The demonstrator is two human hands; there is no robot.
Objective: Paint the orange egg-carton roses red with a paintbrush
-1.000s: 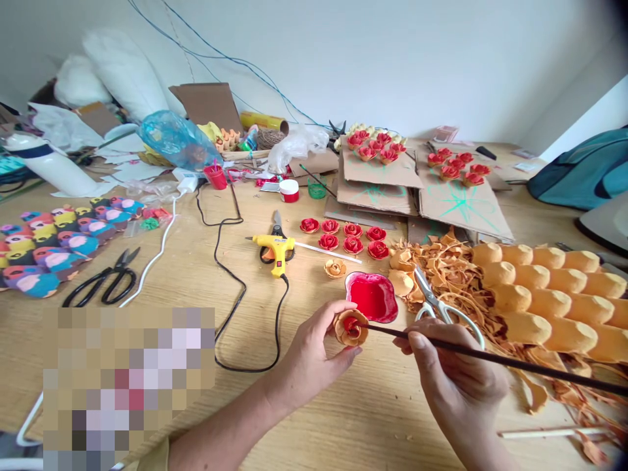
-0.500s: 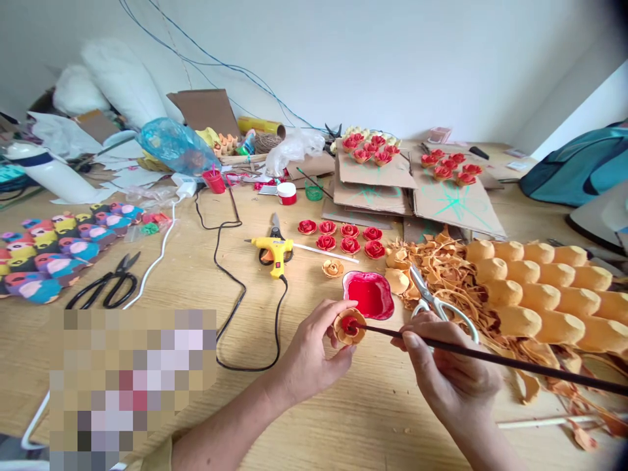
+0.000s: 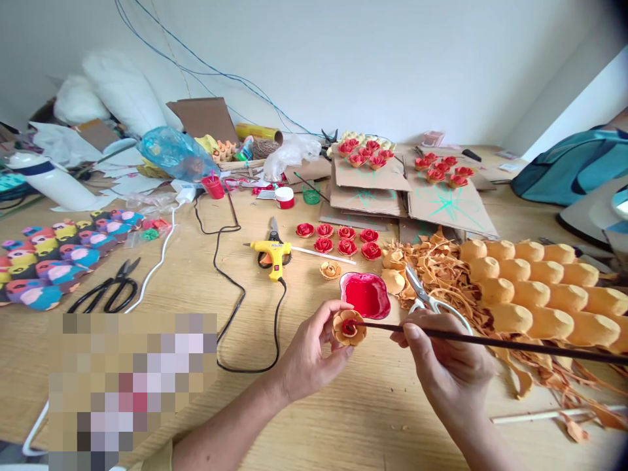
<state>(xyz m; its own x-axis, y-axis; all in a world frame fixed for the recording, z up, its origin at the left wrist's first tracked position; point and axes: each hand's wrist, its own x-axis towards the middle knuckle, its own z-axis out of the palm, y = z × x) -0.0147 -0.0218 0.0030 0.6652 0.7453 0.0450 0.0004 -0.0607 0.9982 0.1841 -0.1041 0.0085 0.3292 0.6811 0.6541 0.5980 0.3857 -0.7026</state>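
Note:
My left hand [image 3: 316,350] grips an orange paper flower [image 3: 357,335] by its edge, the bloom facing up toward me. Its centre is wet with red paint. My right hand [image 3: 444,369] is closed on a long dark paintbrush [image 3: 510,341], whose tip touches the red centre. Just behind the flower sits a small dish of red paint [image 3: 366,296]. One unpainted orange flower [image 3: 330,269] lies beyond my left hand, in front of several red-painted flowers [image 3: 347,247] in two rows. White-handled scissors [image 3: 426,297] rest behind my right hand.
A yellow glue gun [image 3: 276,254] with a black cord lies over scissors at centre. Orange egg-carton material [image 3: 544,281] and scraps [image 3: 436,261] spread at right. Cardboard sheets [image 3: 373,176] with red flowers stand behind. Black scissors [image 3: 110,288] and a painted carton [image 3: 63,255] are left.
Red paint now covers more of the flower's centre. The brush has tilted closer to level, its tip still in the bloom. The left hand keeps its hold.

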